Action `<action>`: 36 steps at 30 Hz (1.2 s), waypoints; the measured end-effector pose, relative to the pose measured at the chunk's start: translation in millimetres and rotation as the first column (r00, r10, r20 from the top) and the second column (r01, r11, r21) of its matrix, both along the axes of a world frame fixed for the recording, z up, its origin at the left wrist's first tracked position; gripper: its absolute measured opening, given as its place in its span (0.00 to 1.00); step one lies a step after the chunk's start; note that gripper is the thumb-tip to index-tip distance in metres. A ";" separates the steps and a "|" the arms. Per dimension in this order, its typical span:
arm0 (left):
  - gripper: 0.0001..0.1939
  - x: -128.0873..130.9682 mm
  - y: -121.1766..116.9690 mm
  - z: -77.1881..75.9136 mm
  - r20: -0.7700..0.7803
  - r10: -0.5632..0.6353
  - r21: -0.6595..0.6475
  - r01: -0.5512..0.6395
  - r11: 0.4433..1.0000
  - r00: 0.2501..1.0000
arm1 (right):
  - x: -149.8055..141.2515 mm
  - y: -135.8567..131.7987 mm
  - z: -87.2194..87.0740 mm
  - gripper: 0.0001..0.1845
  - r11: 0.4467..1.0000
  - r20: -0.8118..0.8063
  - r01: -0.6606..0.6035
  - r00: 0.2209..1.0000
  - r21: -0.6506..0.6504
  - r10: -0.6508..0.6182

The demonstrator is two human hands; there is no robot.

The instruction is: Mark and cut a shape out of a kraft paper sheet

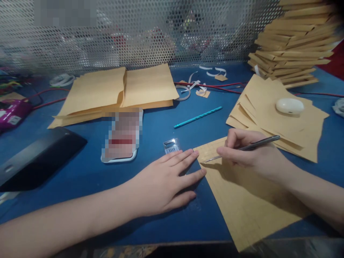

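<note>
In the head view my right hand (249,150) is closed around a slim dark pen (259,142) with a silvery tip. That tip meets the left edge of a tan paper sheet (258,208) marked with faint ruled lines. My left hand (172,179) lies flat, fingers spread, on the blue table; the fingertips reach the sheet's left edge. Just beyond those fingers is a small clear case (172,145) with a blue-grey face, partly covered by the hand. A turquoise twisted stick (198,117) rests farther back.
A phone (137,134) and a black device (40,161) lie left, below tan paper stacks (147,84). Loose tan sheets (279,122) carry a white rounded case (290,106). A tall tan pile (292,46) stands back right. Red cables (223,86) run before a perforated metal panel (150,36).
</note>
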State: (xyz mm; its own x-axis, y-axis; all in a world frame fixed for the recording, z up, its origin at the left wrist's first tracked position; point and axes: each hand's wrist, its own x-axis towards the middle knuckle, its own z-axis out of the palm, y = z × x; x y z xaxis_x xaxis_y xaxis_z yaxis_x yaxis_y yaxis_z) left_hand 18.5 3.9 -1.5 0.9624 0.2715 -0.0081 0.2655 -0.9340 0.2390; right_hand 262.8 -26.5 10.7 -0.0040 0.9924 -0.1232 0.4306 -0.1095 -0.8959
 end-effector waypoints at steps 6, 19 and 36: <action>0.24 -0.3 -0.5 1.1 -0.016 0.002 0.012 -0.002 1.000 1.000 | -1.4 0.0 5.1 0.18 1.000 -0.003 0.008 1.000 -0.009 -0.008; 0.23 -0.4 0.2 -0.6 -0.003 -0.001 0.032 0.001 0.999 1.000 | -0.5 1.9 6.9 0.18 1.000 -0.008 0.006 1.000 -0.018 -0.006; 0.23 -0.7 0.6 -1.2 0.002 -0.001 0.049 0.001 0.999 1.000 | 5.1 1.8 6.0 0.17 1.000 -0.017 -0.029 0.999 0.004 0.029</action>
